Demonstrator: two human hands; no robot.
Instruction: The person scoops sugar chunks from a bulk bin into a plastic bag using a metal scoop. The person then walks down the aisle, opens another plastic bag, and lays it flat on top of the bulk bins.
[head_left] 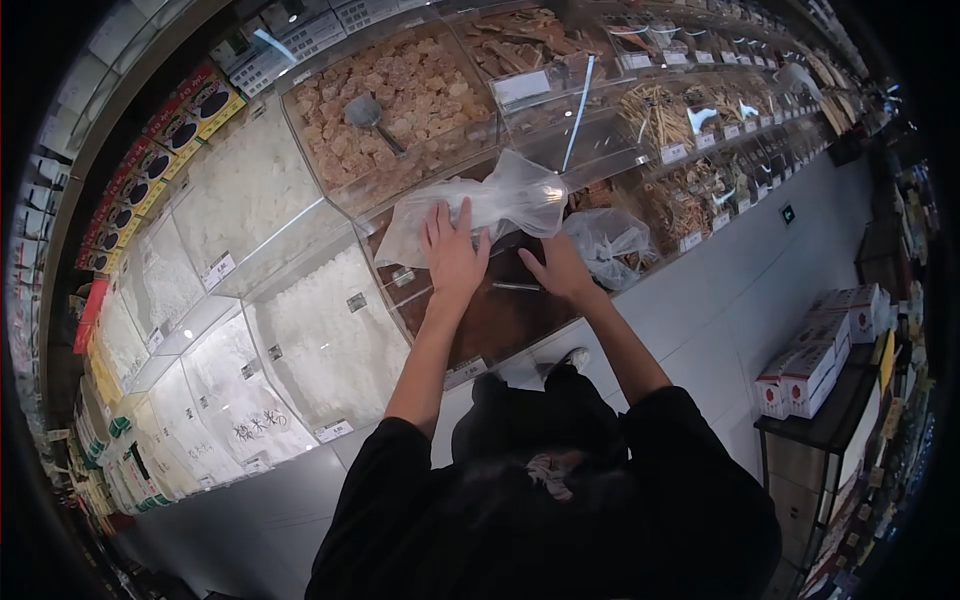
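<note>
A clear, crumpled plastic bag point(480, 205) lies across the lid and edge of the bulk bins, bunched to a narrow waist on its right side. My left hand point(456, 255) rests on the bag's left part with fingers spread. At the bag's right lower edge is my right hand point(562, 268), its thumb stretched out toward the left and its fingertips partly hard to see. Just right of that hand sits a second clear plastic bag point(610, 243) with brown pieces showing through. Beneath both hands is a bin with dark brown contents point(470, 320).
Rock sugar point(420, 75) fills a bin ahead, with a scoop point(365, 110) on top. White powder bins point(325, 320) stand left, dried goods bins point(690, 190) right. Boxed goods point(815, 365) sit on a dark shelf unit point(800, 440) at far right, across the tiled floor point(690, 320).
</note>
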